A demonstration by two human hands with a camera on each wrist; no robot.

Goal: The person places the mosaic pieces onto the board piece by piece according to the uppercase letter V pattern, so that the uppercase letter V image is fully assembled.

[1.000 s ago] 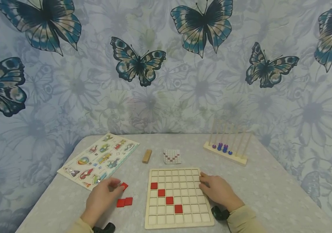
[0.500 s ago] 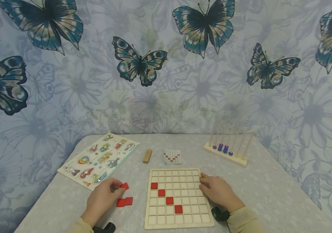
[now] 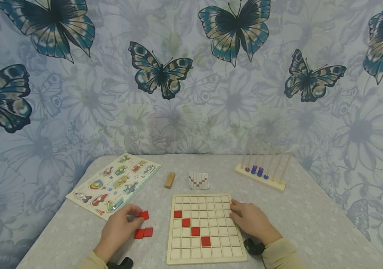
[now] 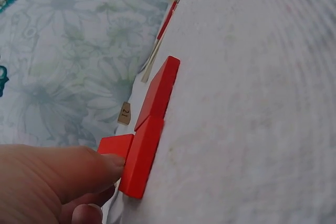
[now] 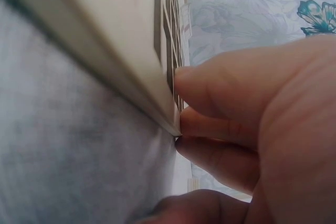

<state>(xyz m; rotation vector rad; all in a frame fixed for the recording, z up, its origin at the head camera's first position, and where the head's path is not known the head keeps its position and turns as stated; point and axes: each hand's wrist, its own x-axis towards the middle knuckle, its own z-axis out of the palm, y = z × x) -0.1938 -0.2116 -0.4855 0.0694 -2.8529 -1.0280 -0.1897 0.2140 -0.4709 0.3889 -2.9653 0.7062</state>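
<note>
My left hand (image 3: 119, 226) pinches a red square tile (image 3: 144, 215) between thumb and fingers, low at the table; the thumb covers part of this tile (image 4: 116, 144) in the left wrist view. Just nearer lie two more red tiles (image 3: 148, 232), edges meeting. A pale wooden grid board (image 3: 225, 252) lies to the right, several red tiles (image 3: 195, 231) forming a diagonal in its cells. My right hand (image 3: 253, 222) rests at the board's right edge, fingers extended, fingertips right on the frame (image 5: 105, 40) in the right wrist view.
Behind the board is a small card (image 3: 198, 181) printed with a grid and a V of dark red squares. A wooden block (image 3: 169, 180) stands left of it. The picture puzzle (image 3: 115, 183) lies at the left; a peg stand (image 3: 262, 179) with purple and blue beads stands back right.
The tile in my left hand has shifted slightly and shows more of its face. My right hand, the board and the loose tiles keep their places.
</note>
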